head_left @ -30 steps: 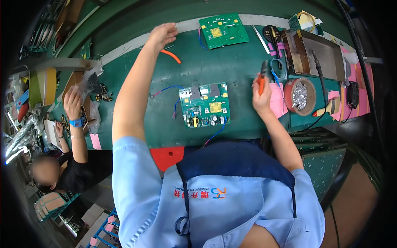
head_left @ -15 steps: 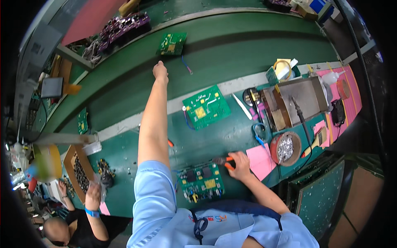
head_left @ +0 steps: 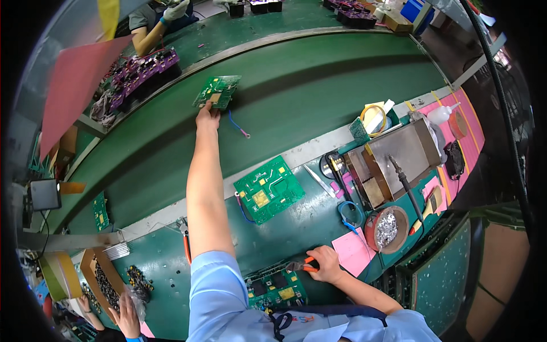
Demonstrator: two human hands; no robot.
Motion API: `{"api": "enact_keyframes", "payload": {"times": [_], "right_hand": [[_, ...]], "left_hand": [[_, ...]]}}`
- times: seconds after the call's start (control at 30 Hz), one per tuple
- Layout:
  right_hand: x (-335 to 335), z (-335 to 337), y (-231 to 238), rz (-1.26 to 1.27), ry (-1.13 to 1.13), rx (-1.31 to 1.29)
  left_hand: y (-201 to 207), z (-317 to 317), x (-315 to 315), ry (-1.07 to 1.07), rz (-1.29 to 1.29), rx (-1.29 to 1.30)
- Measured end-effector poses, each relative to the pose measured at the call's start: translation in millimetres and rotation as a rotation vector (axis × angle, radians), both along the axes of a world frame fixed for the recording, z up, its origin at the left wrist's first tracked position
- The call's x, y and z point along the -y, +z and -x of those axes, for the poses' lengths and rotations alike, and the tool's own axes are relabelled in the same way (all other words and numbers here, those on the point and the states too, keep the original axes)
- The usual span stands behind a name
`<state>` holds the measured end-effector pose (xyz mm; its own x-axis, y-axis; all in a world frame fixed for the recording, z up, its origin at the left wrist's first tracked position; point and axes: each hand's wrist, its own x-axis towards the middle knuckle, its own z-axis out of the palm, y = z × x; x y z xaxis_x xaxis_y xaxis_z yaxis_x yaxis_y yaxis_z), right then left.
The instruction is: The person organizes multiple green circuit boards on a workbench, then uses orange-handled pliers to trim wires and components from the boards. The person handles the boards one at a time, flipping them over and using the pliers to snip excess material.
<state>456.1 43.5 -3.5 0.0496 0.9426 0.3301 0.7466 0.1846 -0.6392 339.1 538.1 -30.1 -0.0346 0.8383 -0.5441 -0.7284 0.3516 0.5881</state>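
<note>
Green circuit board (head_left: 219,88) over the belt (head_left: 319,80), likely light, stiff and fragile, best held by its edges; the left hand (head_left: 208,115) touches its near edge, grip unclear; the right hand (head_left: 326,264) clamps orange-handled cutters (head_left: 296,266)

ngl the board (head_left: 218,86) you're holding looks smooth and kinda glossy, your pliers (head_left: 309,267) have plastic-looking grips, your sleeve (head_left: 216,285) is matt cloth, the bench top (head_left: 279,242) has a slight sheen, that pink sheet (head_left: 351,252) is matt paper, and the tray (head_left: 407,154) is dull, stained metal.
</note>
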Motion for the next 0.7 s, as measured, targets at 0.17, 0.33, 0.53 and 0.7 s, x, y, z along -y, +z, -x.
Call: {"api": "enact_keyframes", "payload": {"times": [0.17, 0.33, 0.53, 0.7], "right_hand": [[-0.9, 0.9, 1.4, -0.034, 0.009, -0.056], [-3.8, 3.1, 1.8, -0.039, 0.018, -0.059], [2.9, 1.4, -4.7, 0.025, -0.03, -0.14], [0.7, 0.2, 5.4, 0.07, 0.025, -0.256]], "left_hand": [[56.3, 37.8, 63.9, -0.169, -0.251, 0.218], [116.0, 92.7, 149.2, -0.408, -0.432, 0.174], [180.7, 113.5, 265.8, -0.407, -0.548, 0.02], [190.3, 139.9, 337.4, -0.366, -0.399, 0.072]]}}
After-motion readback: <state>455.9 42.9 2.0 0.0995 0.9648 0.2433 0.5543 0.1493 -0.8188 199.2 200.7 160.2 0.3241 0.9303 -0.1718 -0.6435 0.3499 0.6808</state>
